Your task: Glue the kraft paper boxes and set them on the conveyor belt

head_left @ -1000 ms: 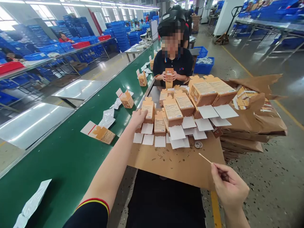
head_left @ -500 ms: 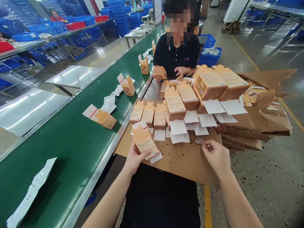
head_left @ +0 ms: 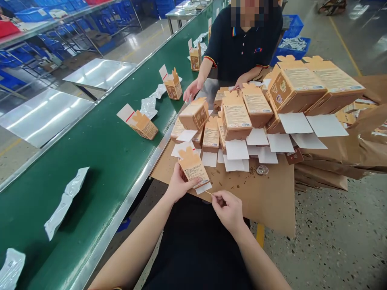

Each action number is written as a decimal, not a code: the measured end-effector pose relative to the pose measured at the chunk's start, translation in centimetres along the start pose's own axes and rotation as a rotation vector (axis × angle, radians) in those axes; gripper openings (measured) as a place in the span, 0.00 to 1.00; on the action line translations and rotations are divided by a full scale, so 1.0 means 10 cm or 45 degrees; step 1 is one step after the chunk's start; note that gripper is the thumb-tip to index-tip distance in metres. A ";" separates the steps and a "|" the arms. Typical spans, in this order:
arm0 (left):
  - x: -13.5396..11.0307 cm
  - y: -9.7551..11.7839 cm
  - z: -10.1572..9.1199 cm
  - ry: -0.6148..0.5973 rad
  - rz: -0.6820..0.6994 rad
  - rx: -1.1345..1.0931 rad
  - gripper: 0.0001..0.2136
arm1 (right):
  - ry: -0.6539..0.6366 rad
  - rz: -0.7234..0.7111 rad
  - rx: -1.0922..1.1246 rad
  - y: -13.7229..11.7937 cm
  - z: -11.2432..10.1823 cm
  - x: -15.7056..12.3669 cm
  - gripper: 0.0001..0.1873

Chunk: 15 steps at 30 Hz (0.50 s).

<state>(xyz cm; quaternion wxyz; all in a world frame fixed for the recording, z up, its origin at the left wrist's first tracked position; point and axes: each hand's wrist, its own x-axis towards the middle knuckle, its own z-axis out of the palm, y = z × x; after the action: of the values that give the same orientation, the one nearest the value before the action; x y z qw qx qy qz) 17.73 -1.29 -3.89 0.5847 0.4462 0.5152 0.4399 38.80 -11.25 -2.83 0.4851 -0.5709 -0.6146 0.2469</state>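
Observation:
My left hand (head_left: pixel 179 184) holds a tan printed cardboard box (head_left: pixel 193 168) with its thumb across the front. Scalloped flaps stand up at its far end, and a white flap (head_left: pixel 203 188) sticks out at the near end. Between the thumb and fingertips of my right hand (head_left: pixel 227 207) is a thin, light-coloured stick (head_left: pixel 209 193); its tip points at that white flap. Whether the tip touches the flap, I cannot tell. To the right, a small clear round dish (head_left: pixel 262 170) lies on the brown cardboard sheet (head_left: pixel 263 201), among dark wet-looking spots.
Stacked boxes (head_left: pixel 237 117) with white flaps fill the table's far side. On the left runs a green conveyor belt (head_left: pixel 111 161) carrying silver packets (head_left: pixel 66 201) and open boxes (head_left: pixel 142 125). Opposite sits a co-worker (head_left: pixel 242 48). Brown wrapping paper (head_left: pixel 326 173) lies at right.
My right hand has moved left from the clear dish to the held box, with the stick. The co-worker's box now rests on the stack, and that person's hand is empty near the belt.

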 end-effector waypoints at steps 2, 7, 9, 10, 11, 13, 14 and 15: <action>0.01 -0.04 0.01 -0.003 0.025 -0.013 0.45 | -0.027 -0.005 -0.003 0.05 0.04 0.03 0.15; -0.02 -0.05 0.04 0.004 0.072 0.003 0.45 | 0.112 0.016 -0.033 0.11 -0.12 0.01 0.13; -0.11 0.00 0.06 0.002 0.092 0.089 0.43 | 0.180 0.055 -0.032 0.10 -0.22 -0.03 0.13; -0.16 0.01 0.07 -0.001 0.103 0.152 0.42 | 0.197 0.081 -0.026 0.10 -0.28 -0.06 0.13; -0.22 0.02 0.08 -0.007 0.110 0.222 0.41 | 0.210 0.109 -0.018 0.10 -0.33 -0.10 0.13; -0.32 0.00 0.09 0.006 0.113 0.363 0.40 | 0.227 0.160 0.002 0.10 -0.43 -0.18 0.14; -0.35 -0.02 0.09 0.018 0.106 0.424 0.39 | 0.236 0.180 0.011 0.10 -0.47 -0.21 0.13; -0.37 -0.04 0.09 0.025 0.095 0.476 0.38 | 0.246 0.193 0.019 0.10 -0.51 -0.25 0.13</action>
<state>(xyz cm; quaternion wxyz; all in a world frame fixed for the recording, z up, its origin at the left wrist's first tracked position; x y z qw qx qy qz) 18.36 -5.05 -3.39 0.4700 0.5615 0.5768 0.3622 43.44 -14.63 -2.40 0.5263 -0.6334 -0.5180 0.2313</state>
